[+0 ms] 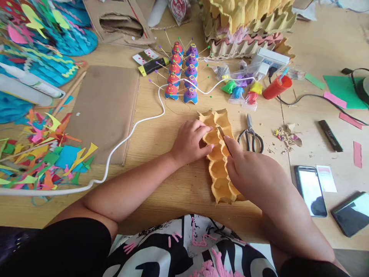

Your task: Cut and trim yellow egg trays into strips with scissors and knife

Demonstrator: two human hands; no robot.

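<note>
A yellow egg carton strip (pixel 218 169) with two rows of cups lies lengthwise in front of me. My left hand (pixel 193 141) grips its left edge, the fingers over the upper cups and the thumb lower down. In my closed right hand (pixel 252 167) is a craft knife (pixel 221 132). Its narrow dark blade points up and left onto the ridge between the rows, and my fist hides most of the handle. Just right of the strip lie black-handled scissors (pixel 250 134).
Painted egg-cup figures (pixel 190 95) with pins stand behind. A white cable (pixel 135 124) crosses the table. Cardboard (pixel 100 111) and paper scraps (pixel 43 154) lie left; a phone (pixel 311 192), black marker (pixel 330 135) and red cup (pixel 277 87) right. Stacked egg trays (pixel 248 23) stand at the back.
</note>
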